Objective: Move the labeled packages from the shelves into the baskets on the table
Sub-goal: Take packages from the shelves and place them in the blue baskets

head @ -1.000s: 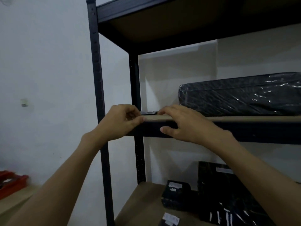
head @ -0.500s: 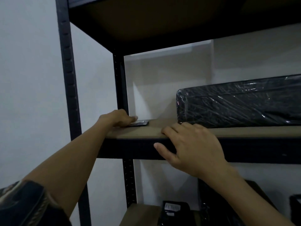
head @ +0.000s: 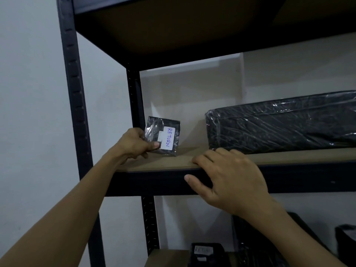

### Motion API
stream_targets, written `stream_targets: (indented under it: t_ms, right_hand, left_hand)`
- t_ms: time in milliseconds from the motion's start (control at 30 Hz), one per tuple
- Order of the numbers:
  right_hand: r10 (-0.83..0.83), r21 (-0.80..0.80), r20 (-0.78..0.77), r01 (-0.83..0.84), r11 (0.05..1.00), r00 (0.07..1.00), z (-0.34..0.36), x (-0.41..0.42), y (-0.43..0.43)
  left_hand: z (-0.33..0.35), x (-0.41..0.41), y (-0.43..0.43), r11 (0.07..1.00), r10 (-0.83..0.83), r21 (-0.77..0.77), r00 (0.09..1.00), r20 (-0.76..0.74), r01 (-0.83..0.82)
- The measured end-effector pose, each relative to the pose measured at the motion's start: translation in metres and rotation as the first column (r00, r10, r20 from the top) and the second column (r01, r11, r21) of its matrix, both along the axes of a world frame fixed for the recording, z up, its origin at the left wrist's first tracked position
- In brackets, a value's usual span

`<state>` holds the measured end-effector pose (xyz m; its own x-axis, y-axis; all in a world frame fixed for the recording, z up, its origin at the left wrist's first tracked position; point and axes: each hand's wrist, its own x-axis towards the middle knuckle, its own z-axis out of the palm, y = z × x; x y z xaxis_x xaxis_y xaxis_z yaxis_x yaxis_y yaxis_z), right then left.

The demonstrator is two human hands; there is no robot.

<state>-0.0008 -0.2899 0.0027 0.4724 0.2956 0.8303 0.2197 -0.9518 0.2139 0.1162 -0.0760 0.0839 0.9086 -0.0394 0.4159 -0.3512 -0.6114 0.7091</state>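
Note:
My left hand (head: 134, 144) pinches a small flat black package (head: 163, 135) by its left edge and holds it tilted upright just above the left end of the wooden shelf board (head: 158, 163). A white label on the package reads RETURN. My right hand (head: 229, 180) rests on the shelf's front edge with fingers on the board and thumb on the dark rail, holding nothing. A long black plastic-wrapped package (head: 281, 122) lies on the same shelf to the right. No basket or table is in view.
The dark metal rack has a front post (head: 77, 112) and a rear post (head: 134, 97) at the left, with another shelf overhead. On the shelf below are a small labeled black package (head: 206, 253) and larger black packages (head: 260, 239). A white wall lies behind.
My left hand has lifted the small package off the shelf board and turned it so its label faces me. The camera has moved closer and up. My right hand stays on the shelf edge.

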Motion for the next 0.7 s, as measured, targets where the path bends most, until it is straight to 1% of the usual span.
stream_targets:
  t_ms: [67, 133, 267, 500, 600, 700]
  right_hand:
    - [-0.007, -0.001, 0.01, 0.007, 1.0, 1.0, -0.001, 0.0, 0.0]
    - [-0.014, -0.001, 0.014, 0.014, 1.0, 1.0, -0.001, 0.0, 0.001]
    - [-0.021, 0.007, 0.033, 0.021, 1.0, 0.999, -0.002, 0.0, 0.001]
    - [-0.02, 0.007, 0.038, 0.019, 1.0, 0.999, -0.003, -0.001, 0.0]
    - [-0.024, 0.013, 0.051, 0.023, 1.0, 0.998, -0.004, -0.001, 0.001]
    - [0.003, 0.05, 0.083, -0.007, 0.999, 0.997, -0.011, -0.004, 0.002]
  left_hand:
    - [-0.005, -0.009, 0.003, 0.998, -0.04, -0.048, 0.999, 0.036, 0.041]
    - [-0.008, -0.013, 0.008, 0.997, -0.049, -0.064, 0.997, 0.058, 0.053]
    - [-0.012, -0.014, 0.017, 0.999, -0.053, -0.005, 0.995, 0.079, 0.054]
    - [-0.013, -0.023, 0.018, 0.996, -0.089, 0.006, 0.982, 0.165, 0.089]
    - [-0.014, -0.033, 0.014, 0.997, -0.067, -0.025, 0.965, 0.252, 0.076]
    - [-0.019, -0.052, 0.006, 0.993, -0.034, -0.098, 0.947, 0.319, 0.068]
